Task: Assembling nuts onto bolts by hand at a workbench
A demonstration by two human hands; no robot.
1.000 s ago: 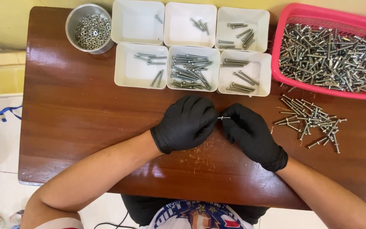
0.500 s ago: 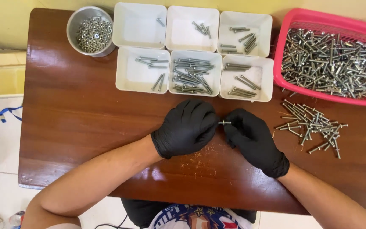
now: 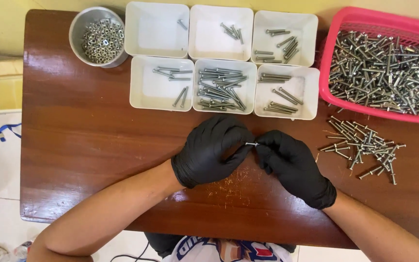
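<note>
both gloved hands pinch one small bolt (image 3: 251, 144)
my left hand (image 3: 212, 150) and right hand (image 3: 292, 165) close fingertips on it; loose bolts (image 3: 360, 143) at three o'clock, white trays (image 3: 224, 87) at twelve.

Glossy brown wood table (image 3: 73, 160), matt black rubbery gloves, shiny metal bolts (image 3: 360, 145), white plastic trays (image 3: 144, 99)

Six white trays (image 3: 157, 33) (some holding bolts), a grey cup of nuts (image 3: 99, 36), a pink basket (image 3: 379, 22).
</note>
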